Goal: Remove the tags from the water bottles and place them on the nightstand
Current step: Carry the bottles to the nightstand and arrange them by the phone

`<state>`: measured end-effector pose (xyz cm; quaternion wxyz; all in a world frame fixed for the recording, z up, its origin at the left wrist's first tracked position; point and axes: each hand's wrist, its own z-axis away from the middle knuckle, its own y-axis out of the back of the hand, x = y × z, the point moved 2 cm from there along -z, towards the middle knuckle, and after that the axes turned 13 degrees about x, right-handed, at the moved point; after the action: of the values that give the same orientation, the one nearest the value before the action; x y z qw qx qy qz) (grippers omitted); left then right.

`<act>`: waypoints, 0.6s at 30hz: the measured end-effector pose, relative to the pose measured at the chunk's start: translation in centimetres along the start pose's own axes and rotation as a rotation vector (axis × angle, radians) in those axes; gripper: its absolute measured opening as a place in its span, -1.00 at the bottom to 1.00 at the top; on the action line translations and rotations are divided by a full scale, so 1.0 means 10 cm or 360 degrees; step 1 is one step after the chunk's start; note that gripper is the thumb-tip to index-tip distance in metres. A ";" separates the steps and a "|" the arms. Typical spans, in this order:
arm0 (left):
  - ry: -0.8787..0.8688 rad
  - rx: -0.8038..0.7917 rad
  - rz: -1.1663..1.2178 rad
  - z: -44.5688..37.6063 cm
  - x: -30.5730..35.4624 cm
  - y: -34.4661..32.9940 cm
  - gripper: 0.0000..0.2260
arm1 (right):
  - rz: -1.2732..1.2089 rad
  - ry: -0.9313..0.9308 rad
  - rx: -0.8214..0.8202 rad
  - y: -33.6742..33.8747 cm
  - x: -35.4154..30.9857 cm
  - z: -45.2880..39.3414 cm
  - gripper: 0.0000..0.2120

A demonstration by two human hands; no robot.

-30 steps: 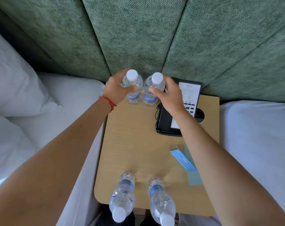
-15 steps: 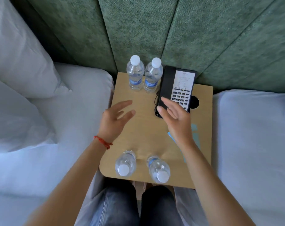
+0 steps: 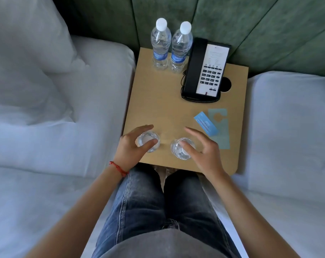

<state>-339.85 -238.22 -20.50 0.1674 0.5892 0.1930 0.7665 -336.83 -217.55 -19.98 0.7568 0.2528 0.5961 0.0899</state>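
Taking the black telephone [image 3: 204, 71] as the landmark, two water bottles stand upright side by side just to its left at the back of the nightstand [image 3: 158, 101], the far-left bottle [image 3: 160, 45] and the far-right bottle [image 3: 180, 47] nearly touching. Two more bottles stand at the front edge, well apart from the telephone and seen from straight above: the near-left bottle [image 3: 148, 141] and the near-right bottle [image 3: 182, 148]. The left hand [image 3: 133, 148] hovers at the near-left bottle with fingers spread and lightly curved round its top; the right hand [image 3: 200, 148] does likewise at the near-right bottle, fingers splayed. From this steep angle it is hard to tell whether either hand actually touches its bottle. Two paper tags, a bright blue tag [image 3: 206, 123] overlapping a pale teal tag [image 3: 220, 131], lie flat in front of the telephone, just right of the right hand. The bottles look full, so probably fairly heavy for their size, with thin clear walls that would give under a squeeze and smooth sides. The firm shoulder below the cap seems the best place to hold.
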 end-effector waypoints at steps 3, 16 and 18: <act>-0.0012 0.0006 -0.0006 0.06 -0.08 -0.01 -0.61 | 0.0049 0.0007 -0.0040 0.00 0.08 0.06 -0.54; -0.0143 0.0122 0.0016 0.01 -0.26 -0.05 -0.56 | 0.0104 0.0134 -0.0016 -0.02 0.33 0.07 -0.56; -0.0124 0.0151 0.0040 -0.02 -0.26 -0.07 -0.54 | 0.0110 0.0148 0.0022 -0.05 0.31 0.02 -0.60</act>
<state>-339.33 -238.87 -23.06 0.1369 0.6283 0.2150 0.7351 -335.83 -216.66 -22.83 0.7230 0.2741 0.6220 0.1235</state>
